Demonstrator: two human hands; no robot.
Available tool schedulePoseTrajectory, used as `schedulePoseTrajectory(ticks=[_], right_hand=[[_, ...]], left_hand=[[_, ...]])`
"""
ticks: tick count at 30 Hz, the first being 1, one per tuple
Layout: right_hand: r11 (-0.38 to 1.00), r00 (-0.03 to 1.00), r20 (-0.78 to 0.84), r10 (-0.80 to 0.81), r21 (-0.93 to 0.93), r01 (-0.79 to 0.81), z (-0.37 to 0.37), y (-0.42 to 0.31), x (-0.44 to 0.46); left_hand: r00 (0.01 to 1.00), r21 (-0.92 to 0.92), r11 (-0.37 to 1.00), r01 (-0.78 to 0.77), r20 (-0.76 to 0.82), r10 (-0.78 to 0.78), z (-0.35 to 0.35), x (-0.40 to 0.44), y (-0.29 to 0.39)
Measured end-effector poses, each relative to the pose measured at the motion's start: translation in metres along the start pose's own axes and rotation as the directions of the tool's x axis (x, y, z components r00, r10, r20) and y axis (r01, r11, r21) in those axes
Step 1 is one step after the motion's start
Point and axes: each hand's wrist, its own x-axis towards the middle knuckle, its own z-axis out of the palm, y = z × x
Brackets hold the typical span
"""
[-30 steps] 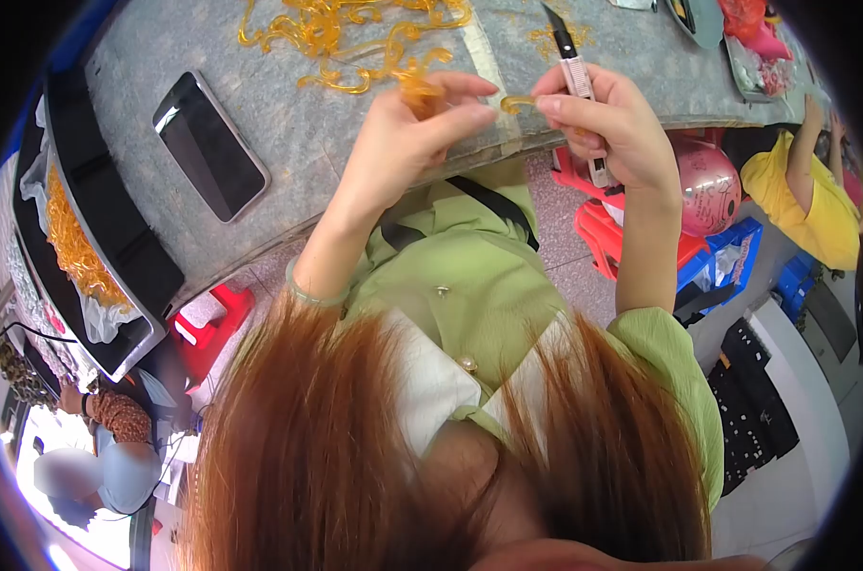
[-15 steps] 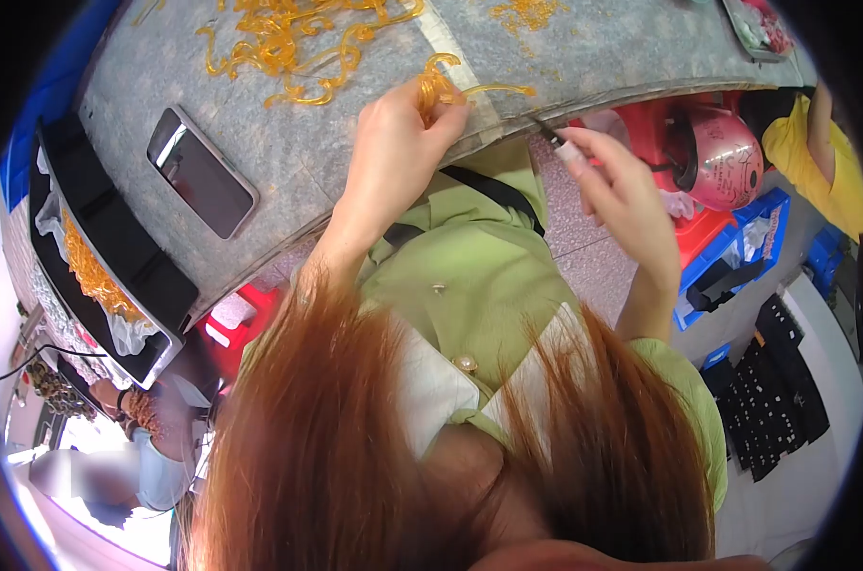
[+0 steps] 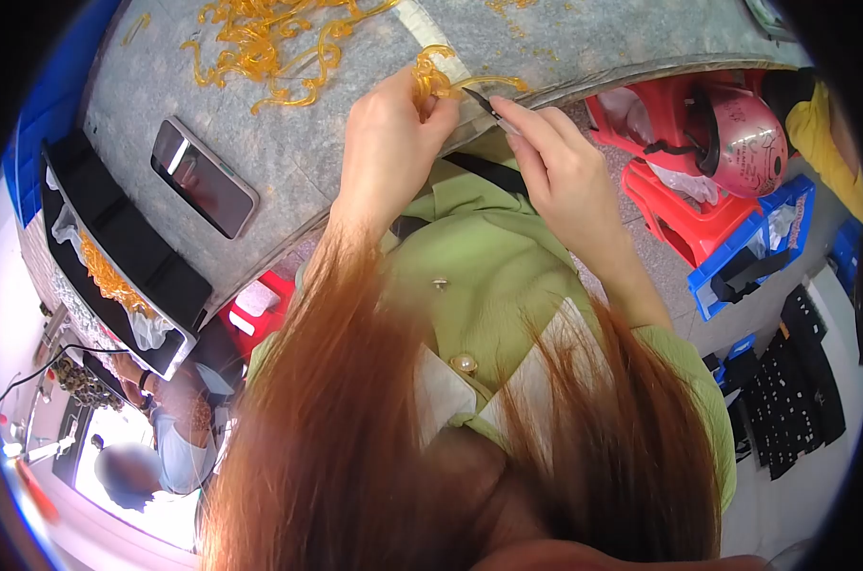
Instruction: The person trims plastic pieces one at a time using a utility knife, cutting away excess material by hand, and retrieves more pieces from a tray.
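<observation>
Amber plastic scrollwork piece [image 3: 431, 80], pinched fast in left grip [image 3: 388, 133] at near edge of bench [image 3: 300, 143]; curled out on far side, with stem [image 3: 498, 80] to right. Craft knife [image 3: 485, 101], clamped in right grip [image 3: 560, 157], just beside stem.

Craft knife [image 3: 491, 110]: handle mostly hidden by right hand [image 3: 566, 164]; tip's contact with amber plastic piece [image 3: 435, 72] too small to tell. Amber pile [image 3: 247, 40] cut off by top edge.
</observation>
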Motion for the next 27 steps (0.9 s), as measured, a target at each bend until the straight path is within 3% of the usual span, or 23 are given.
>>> schedulePoseTrajectory(ticks=[8, 14, 17, 20, 27], right_hand=[[1.000, 1.000, -0.009, -0.011, -0.021, 0.011, 0.004, -0.001, 0.001], [0.990, 1.000, 0.016, -0.018, -0.139, 0.020, 0.004, -0.009, 0.001], [0.964, 0.991, 0.034, -0.130, -0.231, 0.134, 0.008, -0.005, 0.007], [0.947, 0.989, 0.066, -0.131, -0.287, 0.145, 0.008, -0.008, 0.008], [0.938, 0.995, 0.024, -0.092, -0.332, 0.095, 0.016, -0.011, -0.005]], left_hand=[[1.000, 0.005, 1.000, -0.028, -0.013, 0.028, 0.000, 0.000, 0.001], [0.999, -0.017, 0.999, -0.048, -0.005, 0.048, 0.000, 0.000, -0.001], [0.999, -0.034, 0.998, -0.054, 0.000, 0.054, 0.000, 0.001, 0.000], [0.998, -0.020, 0.998, -0.063, 0.001, 0.063, 0.000, 0.001, 0.001], [0.995, 0.007, 0.997, -0.082, -0.052, 0.083, 0.005, -0.003, -0.001]])
